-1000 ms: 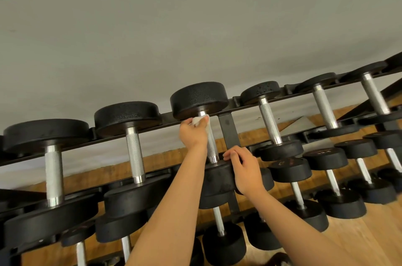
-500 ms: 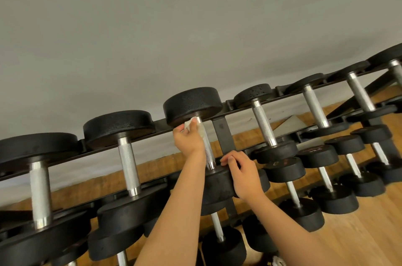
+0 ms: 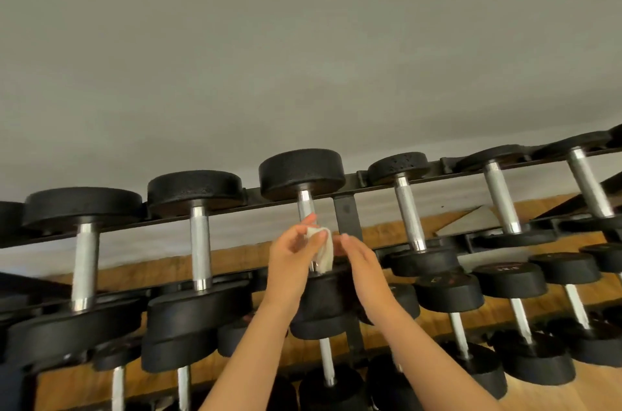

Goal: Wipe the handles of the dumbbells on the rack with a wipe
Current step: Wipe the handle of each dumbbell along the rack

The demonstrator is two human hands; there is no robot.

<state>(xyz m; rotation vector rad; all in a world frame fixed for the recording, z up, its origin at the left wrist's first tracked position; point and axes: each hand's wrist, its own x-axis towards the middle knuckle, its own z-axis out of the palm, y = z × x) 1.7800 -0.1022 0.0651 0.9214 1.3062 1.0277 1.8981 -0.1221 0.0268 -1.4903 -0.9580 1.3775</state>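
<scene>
One handle (image 3: 305, 204) | long axis front-to-back | left hand (image 3: 291, 262) pinches wipe (image 3: 323, 254)

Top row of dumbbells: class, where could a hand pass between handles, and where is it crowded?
Open gaps flank the second handle, toward the far-left handle and the middle handle. Crowded: at the middle handle, left hand, wipe, right hand and rack strut bunch.

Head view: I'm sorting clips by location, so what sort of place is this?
Probably a gym's free-weight area: a tiered rack holds rows of black dumbbells with steel handles, above a wooden floor.
</scene>
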